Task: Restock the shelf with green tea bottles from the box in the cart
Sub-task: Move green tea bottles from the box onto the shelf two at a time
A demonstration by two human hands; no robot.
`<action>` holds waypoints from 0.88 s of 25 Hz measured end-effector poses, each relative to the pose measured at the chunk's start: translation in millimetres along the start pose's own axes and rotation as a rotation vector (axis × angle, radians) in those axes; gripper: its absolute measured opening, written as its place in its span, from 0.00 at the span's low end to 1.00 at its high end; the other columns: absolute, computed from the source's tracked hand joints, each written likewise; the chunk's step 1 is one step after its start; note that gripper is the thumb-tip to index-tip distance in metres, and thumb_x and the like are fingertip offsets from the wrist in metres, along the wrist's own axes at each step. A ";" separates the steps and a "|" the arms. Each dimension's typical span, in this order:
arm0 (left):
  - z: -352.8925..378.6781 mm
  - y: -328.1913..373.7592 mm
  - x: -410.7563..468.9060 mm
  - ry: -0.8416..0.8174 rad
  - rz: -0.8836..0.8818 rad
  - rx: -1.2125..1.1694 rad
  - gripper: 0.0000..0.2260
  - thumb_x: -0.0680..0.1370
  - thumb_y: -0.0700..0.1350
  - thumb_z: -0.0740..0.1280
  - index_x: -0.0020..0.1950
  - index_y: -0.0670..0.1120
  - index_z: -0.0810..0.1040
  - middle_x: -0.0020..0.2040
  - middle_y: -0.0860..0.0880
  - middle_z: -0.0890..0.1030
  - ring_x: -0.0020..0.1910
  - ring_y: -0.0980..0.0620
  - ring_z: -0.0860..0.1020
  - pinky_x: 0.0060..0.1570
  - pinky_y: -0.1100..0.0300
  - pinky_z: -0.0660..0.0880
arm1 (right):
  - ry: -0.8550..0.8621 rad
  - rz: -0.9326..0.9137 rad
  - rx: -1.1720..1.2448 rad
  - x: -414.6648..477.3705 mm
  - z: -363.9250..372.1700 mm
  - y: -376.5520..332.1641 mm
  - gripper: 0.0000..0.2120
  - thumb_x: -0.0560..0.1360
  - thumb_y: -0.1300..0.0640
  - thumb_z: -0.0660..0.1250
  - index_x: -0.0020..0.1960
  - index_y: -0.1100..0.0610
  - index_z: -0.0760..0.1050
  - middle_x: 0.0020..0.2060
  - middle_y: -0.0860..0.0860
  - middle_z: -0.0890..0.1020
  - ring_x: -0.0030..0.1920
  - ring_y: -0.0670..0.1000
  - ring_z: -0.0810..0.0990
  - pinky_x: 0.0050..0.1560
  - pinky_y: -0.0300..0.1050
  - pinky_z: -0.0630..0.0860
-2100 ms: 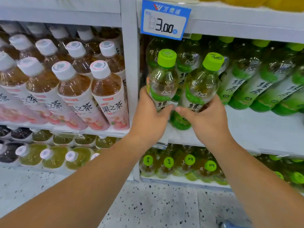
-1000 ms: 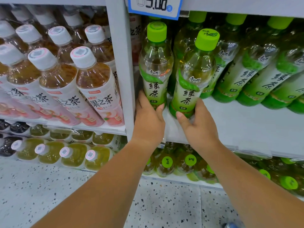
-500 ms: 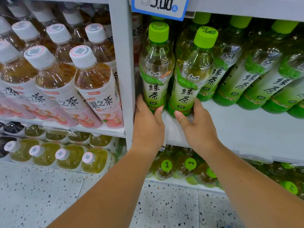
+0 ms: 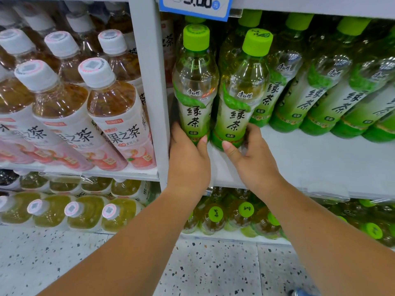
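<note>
Two green tea bottles stand upright side by side at the left end of the white shelf (image 4: 316,165). My left hand (image 4: 188,159) grips the base of the left bottle (image 4: 195,86), next to the grey upright post. My right hand (image 4: 252,159) grips the base of the right bottle (image 4: 243,92). Both have lime-green caps and green labels facing me. Behind and to the right, several more green tea bottles (image 4: 316,90) stand in rows. The box and the cart are out of view.
A grey shelf post (image 4: 149,86) separates this bay from peach tea bottles with white caps (image 4: 111,112) on the left. A blue price tag (image 4: 196,7) hangs above. Lower shelves hold more bottles (image 4: 230,212). Speckled floor (image 4: 213,270) lies below.
The two bottles have gone from tilted and lifted to standing upright on the shelf, pushed back toward the rows. Both hands slid down to the bottle bases.
</note>
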State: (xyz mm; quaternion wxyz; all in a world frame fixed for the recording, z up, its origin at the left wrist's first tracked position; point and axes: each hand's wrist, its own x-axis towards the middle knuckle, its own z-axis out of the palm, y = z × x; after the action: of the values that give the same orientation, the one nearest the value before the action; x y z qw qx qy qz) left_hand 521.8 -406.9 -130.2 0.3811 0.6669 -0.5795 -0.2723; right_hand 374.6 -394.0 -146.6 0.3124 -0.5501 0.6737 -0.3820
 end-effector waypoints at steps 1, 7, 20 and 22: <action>-1.3 2.6 1.3 -0.018 -0.023 0.022 0.25 0.81 0.47 0.66 0.74 0.40 0.62 0.73 0.40 0.71 0.73 0.42 0.69 0.72 0.46 0.67 | -0.005 -0.005 0.011 0.2 -0.3 -0.6 0.33 0.74 0.39 0.68 0.75 0.48 0.63 0.66 0.47 0.77 0.67 0.50 0.75 0.66 0.57 0.73; -14.0 31.6 0.1 -0.134 -0.213 0.058 0.25 0.82 0.48 0.63 0.74 0.38 0.62 0.71 0.39 0.71 0.71 0.39 0.69 0.70 0.44 0.66 | -0.029 0.010 0.047 -3.5 -5.0 -4.9 0.28 0.78 0.47 0.70 0.75 0.48 0.65 0.58 0.31 0.76 0.57 0.27 0.74 0.57 0.31 0.69; -62.0 23.8 -42.6 -0.449 -0.198 -0.072 0.21 0.84 0.54 0.60 0.76 0.48 0.68 0.72 0.49 0.74 0.66 0.50 0.73 0.59 0.61 0.65 | -0.022 0.315 0.297 -72.5 -35.4 -24.5 0.20 0.80 0.43 0.65 0.71 0.39 0.71 0.57 0.33 0.77 0.52 0.29 0.74 0.50 0.31 0.69; -73.0 19.0 -54.2 -0.550 -0.178 -0.050 0.20 0.83 0.55 0.60 0.74 0.50 0.71 0.70 0.50 0.76 0.63 0.52 0.74 0.59 0.59 0.69 | 0.012 0.386 0.317 -93.8 -41.7 -24.7 0.17 0.80 0.44 0.65 0.68 0.38 0.73 0.54 0.31 0.76 0.56 0.35 0.76 0.60 0.40 0.72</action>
State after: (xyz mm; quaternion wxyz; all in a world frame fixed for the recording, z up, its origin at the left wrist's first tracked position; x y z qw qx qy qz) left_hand 560.1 -340.5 -77.8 0.2007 0.6067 -0.5933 -0.4895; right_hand 370.6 -297.5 -104.0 0.4580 -0.3528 0.6998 -0.4196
